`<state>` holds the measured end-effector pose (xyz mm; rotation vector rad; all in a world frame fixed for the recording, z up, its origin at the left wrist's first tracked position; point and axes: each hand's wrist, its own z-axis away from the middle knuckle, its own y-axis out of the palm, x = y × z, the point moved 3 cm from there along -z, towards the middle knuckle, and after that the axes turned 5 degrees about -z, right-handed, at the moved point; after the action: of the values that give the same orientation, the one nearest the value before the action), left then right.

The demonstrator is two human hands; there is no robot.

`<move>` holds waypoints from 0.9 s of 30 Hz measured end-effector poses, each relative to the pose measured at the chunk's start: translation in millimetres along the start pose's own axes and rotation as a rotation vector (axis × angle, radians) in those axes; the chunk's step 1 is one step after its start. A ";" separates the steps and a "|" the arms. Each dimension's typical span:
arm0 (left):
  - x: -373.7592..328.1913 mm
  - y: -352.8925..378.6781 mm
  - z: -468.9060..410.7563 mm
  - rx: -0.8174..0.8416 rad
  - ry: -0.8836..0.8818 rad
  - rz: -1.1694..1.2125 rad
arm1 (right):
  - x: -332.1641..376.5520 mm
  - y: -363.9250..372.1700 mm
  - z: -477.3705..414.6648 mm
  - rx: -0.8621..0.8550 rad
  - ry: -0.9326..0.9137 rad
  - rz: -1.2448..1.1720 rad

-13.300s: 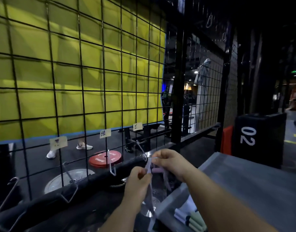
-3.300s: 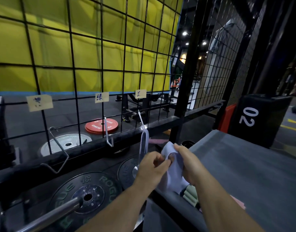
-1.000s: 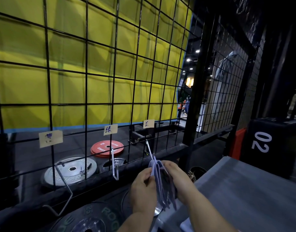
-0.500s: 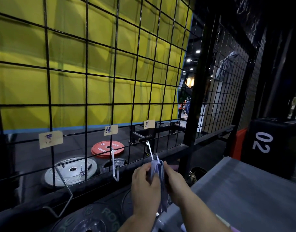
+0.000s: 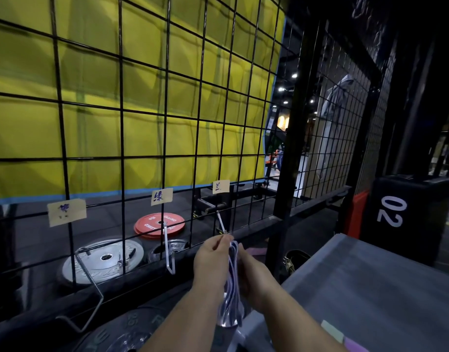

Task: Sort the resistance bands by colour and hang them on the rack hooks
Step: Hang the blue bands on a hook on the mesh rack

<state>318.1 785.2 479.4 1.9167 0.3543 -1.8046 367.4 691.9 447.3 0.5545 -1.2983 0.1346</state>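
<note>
Pale blue resistance bands hang edge-on between my two hands, their top loop right at the tip of the rightmost wire hook. My left hand pinches the bands near the top from the left. My right hand grips them from the right. Three hooks hang off the black wire grid rack, each under a paper label: the left label, the middle label, the right label. The middle hook and the left hook carry nothing.
A grey table sits at the lower right, with green and purple bands at its near edge. Behind the grid lie a red weight plate, a silver plate and a black plate. A black box marked 02 stands at the right.
My hands have closed in on the bands and raised them a little toward the tip of the rightmost hook. The bands now hang flatter and narrower between my hands.
</note>
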 end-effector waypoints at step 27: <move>6.2 -0.9 -1.1 -0.015 0.002 0.107 | 30.1 -24.6 -26.1 -0.078 -0.228 0.428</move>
<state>319.2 785.7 473.2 1.8902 0.2602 -1.7266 408.4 676.4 463.6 0.2220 -1.6258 0.3819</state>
